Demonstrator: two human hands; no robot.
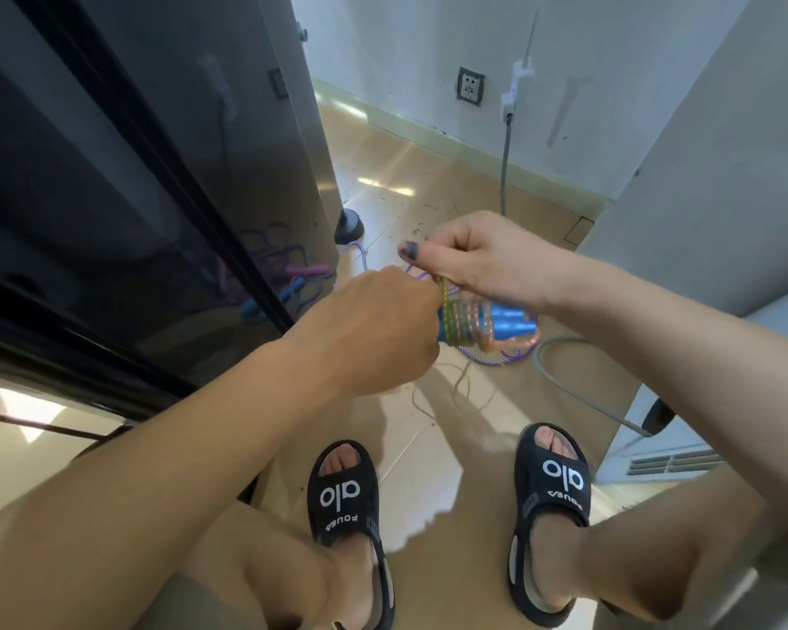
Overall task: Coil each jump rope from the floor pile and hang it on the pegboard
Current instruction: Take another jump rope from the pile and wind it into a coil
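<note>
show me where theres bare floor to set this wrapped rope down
Bare floor lies between the two sandals, and farther off between the dark cabinet and the wall socket. It is crowded under the hands: the purple rope, thin string and grey cable lie there.

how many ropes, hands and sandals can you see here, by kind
jump ropes: 2, a multicoloured one wound on blue handles, a purple one on the floor
hands: 2, left, right
black sandals: 2
total: 6
</note>
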